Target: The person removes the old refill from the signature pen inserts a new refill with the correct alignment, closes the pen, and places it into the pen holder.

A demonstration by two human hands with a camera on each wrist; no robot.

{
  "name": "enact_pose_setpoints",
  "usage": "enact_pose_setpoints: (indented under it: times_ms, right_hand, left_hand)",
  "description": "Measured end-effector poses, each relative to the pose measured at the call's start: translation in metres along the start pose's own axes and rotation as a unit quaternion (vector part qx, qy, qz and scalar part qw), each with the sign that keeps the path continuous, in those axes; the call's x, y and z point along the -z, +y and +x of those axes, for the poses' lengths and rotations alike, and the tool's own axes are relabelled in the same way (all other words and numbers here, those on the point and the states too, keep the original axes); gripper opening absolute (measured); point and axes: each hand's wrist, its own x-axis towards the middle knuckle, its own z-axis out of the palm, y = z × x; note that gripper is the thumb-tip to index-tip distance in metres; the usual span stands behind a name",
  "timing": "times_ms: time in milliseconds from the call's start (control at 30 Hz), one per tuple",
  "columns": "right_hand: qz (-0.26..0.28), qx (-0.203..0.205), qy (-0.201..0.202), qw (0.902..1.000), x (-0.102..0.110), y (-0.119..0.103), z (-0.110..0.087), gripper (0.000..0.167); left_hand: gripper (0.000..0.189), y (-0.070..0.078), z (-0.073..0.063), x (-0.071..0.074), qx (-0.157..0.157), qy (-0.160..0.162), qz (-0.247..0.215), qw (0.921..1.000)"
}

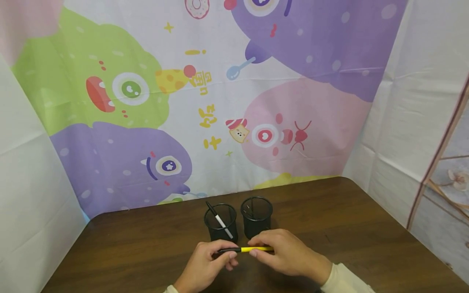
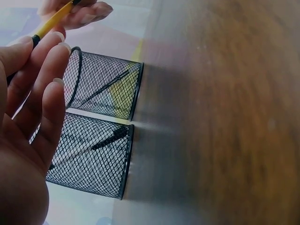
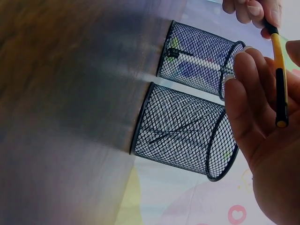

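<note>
Both hands hold a yellow-and-black pen (image 1: 253, 249) level in front of two black mesh cups. My left hand (image 1: 205, 262) pinches its black end between thumb and fingers. The thumb and fingers of my right hand (image 1: 289, 254) grip the yellow barrel. In the right wrist view, the pen's far black end with a yellow tip (image 3: 281, 123) sticks out past the right hand. A white marker with a black end (image 1: 222, 224) leans inside the left mesh cup (image 1: 217, 235). The right mesh cup (image 1: 253, 228) has thin dark sticks (image 3: 176, 131) in it.
The cups stand side by side on a dark brown wooden table (image 1: 146, 244), just beyond the hands. A cloth with cartoon monsters (image 1: 216, 171) hangs behind the table, and pale cloth sides (image 1: 33, 162) rise to the left and right.
</note>
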Motion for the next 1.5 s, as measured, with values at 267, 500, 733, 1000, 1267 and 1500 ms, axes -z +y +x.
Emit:
enact_pose_setpoints:
  times_ms: [267,500,733,1000,1267,1500]
  right_hand:
    - [0.000,0.030,0.006,0.9995,-0.0010,0.0003,-0.0007,0.014]
    - [-0.001,0.036,0.011,0.9993,-0.0021,0.0008,-0.0011,0.013]
    - [-0.006,0.045,0.016,0.9988,-0.0007,-0.0004,0.0005,0.011]
    - [-0.007,0.038,0.018,0.9991,-0.0010,0.0007,0.0003,0.007]
    - [-0.008,0.045,0.030,0.9985,-0.0024,0.0022,0.0002,0.006]
    - [-0.014,0.057,0.039,0.9975,-0.0028,0.0033,0.0000,0.010]
  left_hand:
    - [0.018,0.0010,-0.0010,-0.0010,-0.022,0.006,-0.005,0.9997]
    - [0.017,0.0019,-0.0018,-0.0025,-0.032,0.009,-0.005,0.9994]
    - [0.016,0.0013,-0.0005,-0.0017,-0.031,0.006,-0.002,0.9995]
    - [0.017,0.0023,0.0004,-0.0012,-0.016,0.004,-0.006,0.9998]
    - [0.017,0.0013,-0.0004,-0.0006,-0.004,0.005,-0.002,1.0000]
    - [0.016,0.0012,0.0000,-0.0007,-0.001,0.003,-0.004,1.0000]
